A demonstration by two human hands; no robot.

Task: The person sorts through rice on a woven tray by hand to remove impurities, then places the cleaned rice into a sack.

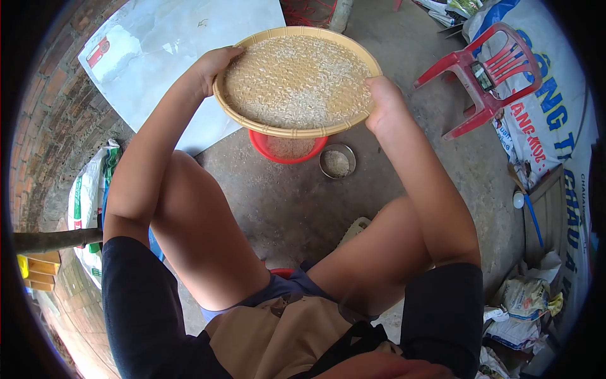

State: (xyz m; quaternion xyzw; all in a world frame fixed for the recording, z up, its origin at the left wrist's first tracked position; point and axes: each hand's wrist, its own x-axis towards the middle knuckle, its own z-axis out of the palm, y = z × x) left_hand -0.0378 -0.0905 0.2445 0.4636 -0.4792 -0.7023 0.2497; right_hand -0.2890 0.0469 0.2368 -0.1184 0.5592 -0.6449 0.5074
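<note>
A round woven winnowing tray [297, 133] with a bamboo rim is held up in front of me. Whitish rice grains [284, 63] lie spread over its weave, thinner toward the right side. My left hand [218, 66] grips the rim at the left, thumb on top. At the right rim my right hand [384, 104] is closed round the edge, its fingers hidden beneath. Below the tray, partly covered by it, a red basin [284, 158] on the floor contains grain. Beside the basin stands a small metal bowl [352, 165] with some grain inside.
A red plastic chair [470, 69] carrying a small device stands at right, before a large printed tarp [543, 120]. A white marble-patterned sheet [170, 57] lies at upper left near a brick wall [38, 120]. Sacks [521, 303] are piled at lower right.
</note>
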